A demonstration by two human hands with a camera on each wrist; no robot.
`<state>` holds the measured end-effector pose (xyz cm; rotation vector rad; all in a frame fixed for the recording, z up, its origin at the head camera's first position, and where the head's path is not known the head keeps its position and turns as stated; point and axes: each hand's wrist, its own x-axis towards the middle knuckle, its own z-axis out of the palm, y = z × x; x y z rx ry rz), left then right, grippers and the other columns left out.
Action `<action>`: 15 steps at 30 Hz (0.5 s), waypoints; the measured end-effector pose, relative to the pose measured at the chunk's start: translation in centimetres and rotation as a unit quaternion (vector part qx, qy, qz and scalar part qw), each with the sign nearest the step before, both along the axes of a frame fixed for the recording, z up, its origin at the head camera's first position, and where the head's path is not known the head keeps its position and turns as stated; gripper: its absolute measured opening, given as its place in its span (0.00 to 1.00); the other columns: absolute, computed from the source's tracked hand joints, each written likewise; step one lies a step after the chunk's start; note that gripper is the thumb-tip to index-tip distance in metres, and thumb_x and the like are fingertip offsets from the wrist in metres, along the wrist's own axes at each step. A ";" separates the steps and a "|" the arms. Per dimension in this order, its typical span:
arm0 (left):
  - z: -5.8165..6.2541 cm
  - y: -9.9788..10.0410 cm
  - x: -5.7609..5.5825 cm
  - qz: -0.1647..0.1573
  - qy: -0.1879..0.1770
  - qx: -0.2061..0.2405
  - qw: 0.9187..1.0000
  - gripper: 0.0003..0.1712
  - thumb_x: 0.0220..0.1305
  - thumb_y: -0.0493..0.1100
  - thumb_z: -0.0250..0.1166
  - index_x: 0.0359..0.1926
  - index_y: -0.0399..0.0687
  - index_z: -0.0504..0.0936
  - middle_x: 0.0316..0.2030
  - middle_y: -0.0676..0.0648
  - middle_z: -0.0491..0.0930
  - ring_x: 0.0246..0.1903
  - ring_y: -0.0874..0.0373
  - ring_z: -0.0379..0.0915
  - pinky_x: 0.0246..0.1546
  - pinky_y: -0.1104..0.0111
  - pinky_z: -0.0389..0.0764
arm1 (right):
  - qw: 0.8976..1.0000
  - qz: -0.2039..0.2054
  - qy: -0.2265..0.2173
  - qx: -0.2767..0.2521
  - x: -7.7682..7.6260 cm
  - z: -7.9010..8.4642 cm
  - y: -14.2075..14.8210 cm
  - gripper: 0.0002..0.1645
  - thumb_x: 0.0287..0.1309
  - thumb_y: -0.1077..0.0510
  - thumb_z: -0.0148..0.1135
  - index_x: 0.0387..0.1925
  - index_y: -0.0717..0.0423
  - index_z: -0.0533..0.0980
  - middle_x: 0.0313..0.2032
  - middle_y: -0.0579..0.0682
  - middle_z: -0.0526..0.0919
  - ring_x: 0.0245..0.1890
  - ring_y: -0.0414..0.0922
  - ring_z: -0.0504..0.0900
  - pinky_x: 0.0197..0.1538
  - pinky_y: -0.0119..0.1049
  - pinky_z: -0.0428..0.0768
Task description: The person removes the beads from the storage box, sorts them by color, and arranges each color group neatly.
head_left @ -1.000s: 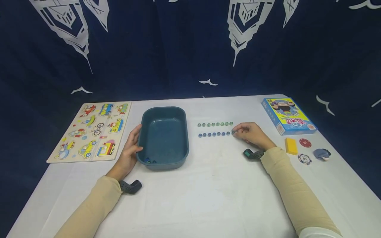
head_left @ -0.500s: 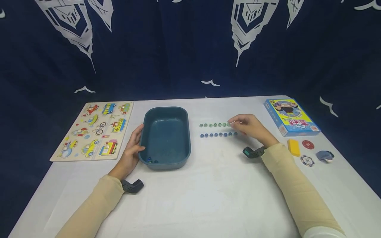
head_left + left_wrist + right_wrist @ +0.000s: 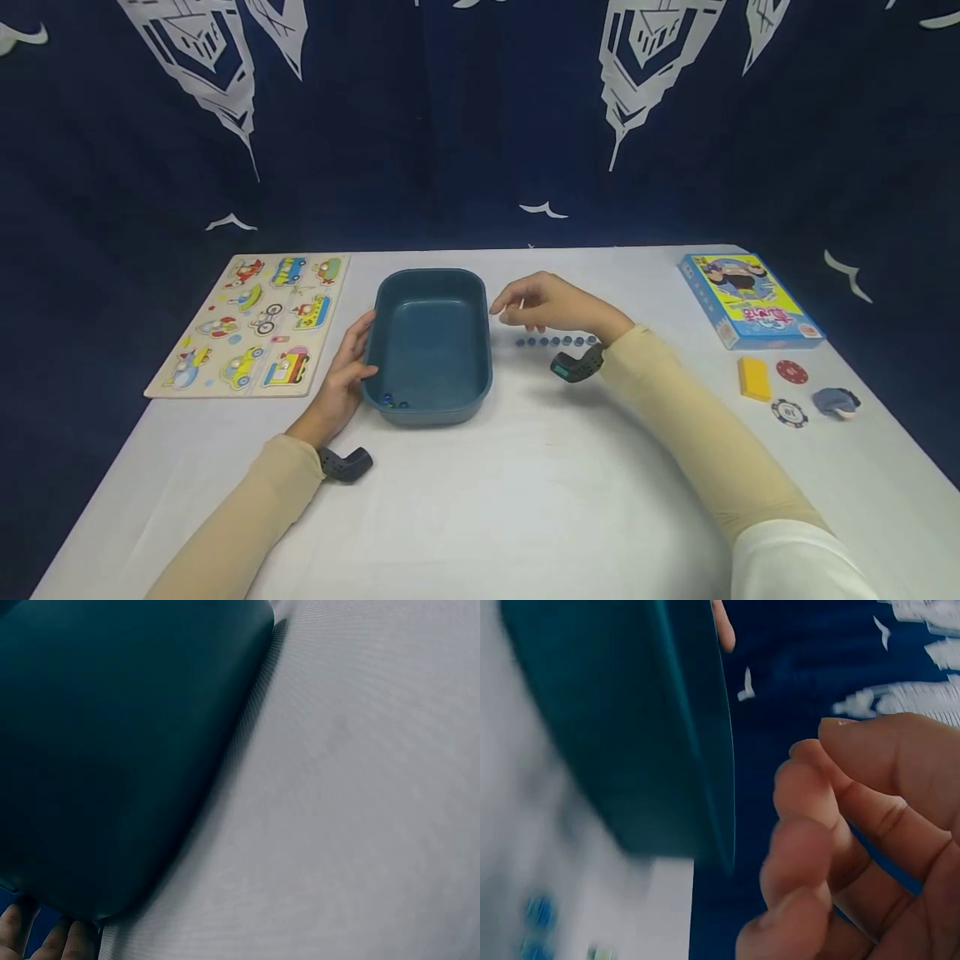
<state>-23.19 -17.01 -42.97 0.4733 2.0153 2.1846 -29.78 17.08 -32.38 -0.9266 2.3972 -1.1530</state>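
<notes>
A dark teal plastic tub (image 3: pixel 427 414) stands on the white table, with a few dark blue and green marbles (image 3: pixel 387 400) in its near left corner. My left hand (image 3: pixel 339 379) holds the tub by its left side, thumb at the rim; in the left wrist view its fingers (image 3: pixel 52 941) show by the tub's wall. My right hand (image 3: pixel 551 302) hovers just right of the tub, fingers loosely curled, and no marble shows between them in the right wrist view. Below it runs a row of blue marbles (image 3: pixel 555 341). The hand hides the row of green marbles behind it.
A wooden picture puzzle board (image 3: pixel 255 325) lies on the left. At the right are a blue and yellow game box (image 3: pixel 750 300), a yellow block (image 3: pixel 754 379), a red chip (image 3: pixel 792 372), a white and dark chip (image 3: pixel 789 413) and a small blue-grey object (image 3: pixel 836 402).
My right hand has left the right end of the blue row, passed over the green row's end and moved left towards the tub. My left hand stays at the tub.
</notes>
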 end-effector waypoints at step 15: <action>0.0 0.0 0.0 -0.001 -0.001 -0.006 1.000 0.49 0.53 0.35 0.45 0.79 0.55 0.45 0.78 0.51 0.45 0.77 0.53 0.37 0.72 0.44 0.39 | 0.980 0.167 -0.052 0.090 -1.3 0.0 -10.9 0.14 0.61 0.64 0.64 0.48 0.63 0.83 0.35 0.54 0.87 0.26 0.41 0.78 0.28 0.33 0.76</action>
